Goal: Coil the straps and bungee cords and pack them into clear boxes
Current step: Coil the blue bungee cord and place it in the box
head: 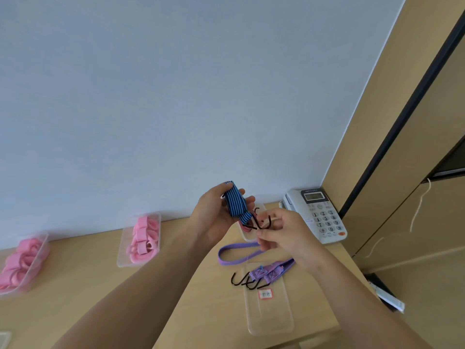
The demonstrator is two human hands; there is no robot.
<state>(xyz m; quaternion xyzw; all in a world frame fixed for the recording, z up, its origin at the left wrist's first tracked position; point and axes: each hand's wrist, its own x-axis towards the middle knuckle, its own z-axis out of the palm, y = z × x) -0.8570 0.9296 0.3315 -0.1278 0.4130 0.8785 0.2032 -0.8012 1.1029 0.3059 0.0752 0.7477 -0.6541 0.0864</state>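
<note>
Coiling step, near its end: your left hand [214, 215] curls round the folded blue striped bungee cord [235, 204], held above the table. At its 4 o'clock, your right hand [281, 235] pinches the black hooks [261, 222]. Next, likely: secure the hooks, then lower the coil into the clear box [271, 319] at 6 o'clock.

Left grip [214, 215] raised, palm up, curled round blue cord [235, 202]; right grip [284, 233] pinching its hook [269, 221].

Head-worn camera looks forward and down, close over the desk [88, 285].
</note>
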